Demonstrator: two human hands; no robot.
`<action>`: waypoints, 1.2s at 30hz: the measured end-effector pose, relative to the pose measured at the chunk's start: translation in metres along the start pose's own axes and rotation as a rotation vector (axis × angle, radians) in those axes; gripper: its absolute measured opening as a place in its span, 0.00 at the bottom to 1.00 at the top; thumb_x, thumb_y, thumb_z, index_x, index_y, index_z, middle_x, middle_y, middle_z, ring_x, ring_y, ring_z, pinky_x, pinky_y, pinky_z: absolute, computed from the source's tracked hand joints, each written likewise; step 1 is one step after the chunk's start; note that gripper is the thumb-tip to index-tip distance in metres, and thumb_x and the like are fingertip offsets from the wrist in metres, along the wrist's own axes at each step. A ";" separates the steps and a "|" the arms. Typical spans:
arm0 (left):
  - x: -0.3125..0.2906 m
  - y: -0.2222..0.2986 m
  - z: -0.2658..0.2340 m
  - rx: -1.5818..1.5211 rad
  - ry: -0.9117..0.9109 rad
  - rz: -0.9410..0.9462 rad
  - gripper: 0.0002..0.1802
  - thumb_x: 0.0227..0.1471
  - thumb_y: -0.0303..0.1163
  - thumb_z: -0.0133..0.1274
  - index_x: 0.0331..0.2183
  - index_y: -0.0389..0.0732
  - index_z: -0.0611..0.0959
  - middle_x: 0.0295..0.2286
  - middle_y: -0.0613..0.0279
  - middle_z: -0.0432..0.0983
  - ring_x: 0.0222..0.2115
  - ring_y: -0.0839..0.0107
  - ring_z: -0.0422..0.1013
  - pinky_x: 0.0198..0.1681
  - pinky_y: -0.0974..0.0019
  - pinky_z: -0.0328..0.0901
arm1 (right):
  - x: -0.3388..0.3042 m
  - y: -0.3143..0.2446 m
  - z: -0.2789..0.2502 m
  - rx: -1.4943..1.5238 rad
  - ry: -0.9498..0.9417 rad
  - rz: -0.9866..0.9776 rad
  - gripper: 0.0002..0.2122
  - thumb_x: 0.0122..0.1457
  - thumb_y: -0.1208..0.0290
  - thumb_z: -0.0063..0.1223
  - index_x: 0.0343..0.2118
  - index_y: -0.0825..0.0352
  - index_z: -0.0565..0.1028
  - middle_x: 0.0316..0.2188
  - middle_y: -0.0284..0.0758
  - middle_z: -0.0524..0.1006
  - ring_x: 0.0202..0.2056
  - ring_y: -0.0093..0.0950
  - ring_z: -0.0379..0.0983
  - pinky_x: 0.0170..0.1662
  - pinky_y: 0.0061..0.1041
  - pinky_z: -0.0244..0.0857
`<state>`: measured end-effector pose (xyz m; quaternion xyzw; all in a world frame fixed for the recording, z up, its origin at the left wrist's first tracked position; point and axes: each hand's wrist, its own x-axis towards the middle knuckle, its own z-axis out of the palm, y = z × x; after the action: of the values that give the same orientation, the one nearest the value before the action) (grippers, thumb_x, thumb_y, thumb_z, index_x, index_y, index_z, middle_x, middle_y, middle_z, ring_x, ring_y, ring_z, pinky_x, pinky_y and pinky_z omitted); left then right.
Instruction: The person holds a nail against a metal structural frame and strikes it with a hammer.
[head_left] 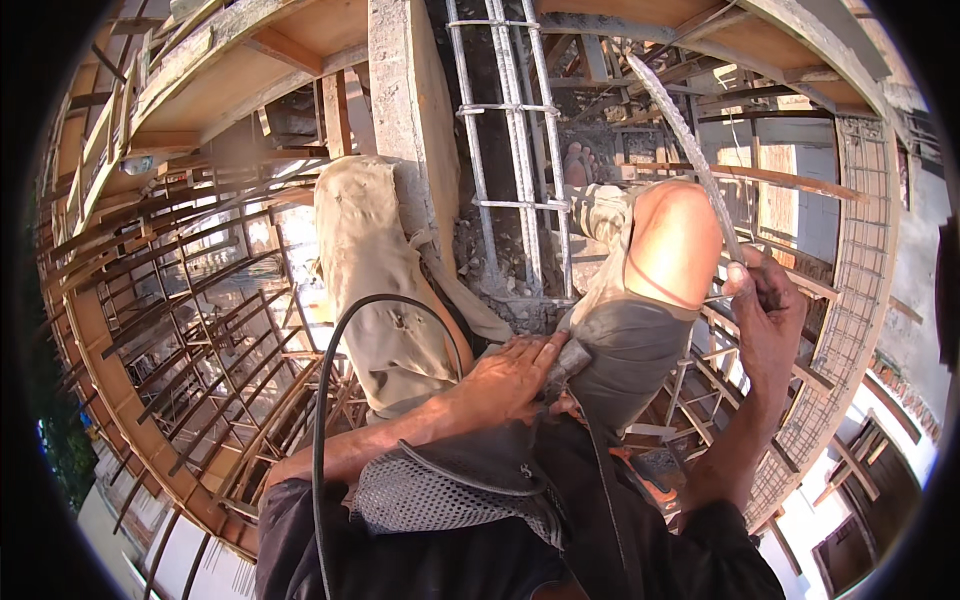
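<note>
The right hand [772,300] pinches a long, rough grey rod [691,145] right of the grey steel rebar cage [516,130], while the left hand [512,378], its grip unclear, lies nearer than that cage against a stubby grey block [570,360], apparently a holding step needing steadiness.

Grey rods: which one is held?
The loose rod, slanting up and left from the right hand; those between the knees are joined by cross-ties into a cage.

I wear a black shirt [725,550] and loose, frayed tan trousers [365,260]; a black cable [318,440] loops before me.
</note>
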<state>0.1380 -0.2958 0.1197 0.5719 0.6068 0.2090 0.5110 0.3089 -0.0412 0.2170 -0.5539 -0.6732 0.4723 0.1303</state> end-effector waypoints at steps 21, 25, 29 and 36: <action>-0.018 0.038 0.019 0.340 0.459 0.607 0.29 0.47 0.27 0.57 0.53 0.43 0.74 0.47 0.57 0.74 0.48 0.55 0.72 0.54 0.54 0.66 | -0.178 0.067 0.101 -0.261 -0.225 -0.283 0.15 0.57 0.79 0.54 0.48 0.71 0.73 0.37 0.45 0.80 0.40 0.37 0.80 0.41 0.32 0.71; -0.012 0.027 0.022 0.315 0.160 0.530 0.38 0.41 0.24 0.57 0.58 0.46 0.70 0.48 0.56 0.73 0.53 0.58 0.68 0.58 0.55 0.61 | -0.173 0.072 0.077 -0.232 -0.364 -0.219 0.15 0.56 0.75 0.57 0.47 0.72 0.76 0.36 0.43 0.81 0.39 0.36 0.80 0.43 0.32 0.72; -0.011 0.012 0.035 0.426 0.200 0.524 0.29 0.45 0.24 0.56 0.53 0.45 0.77 0.46 0.61 0.72 0.52 0.61 0.68 0.60 0.55 0.60 | -0.190 0.060 0.054 -0.459 -0.222 -0.132 0.16 0.58 0.69 0.57 0.48 0.68 0.76 0.45 0.45 0.79 0.46 0.43 0.77 0.49 0.38 0.69; 0.000 0.010 0.026 0.465 0.109 0.596 0.22 0.51 0.28 0.53 0.50 0.41 0.77 0.45 0.60 0.71 0.53 0.61 0.66 0.64 0.53 0.55 | -0.209 0.070 0.043 -0.628 -0.369 -0.189 0.22 0.53 0.66 0.64 0.50 0.65 0.71 0.45 0.40 0.73 0.47 0.44 0.72 0.50 0.42 0.66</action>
<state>0.1648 -0.3020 0.1186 0.8121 0.4713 0.2352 0.2512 0.3965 -0.2480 0.2128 -0.4079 -0.8456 0.3204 -0.1264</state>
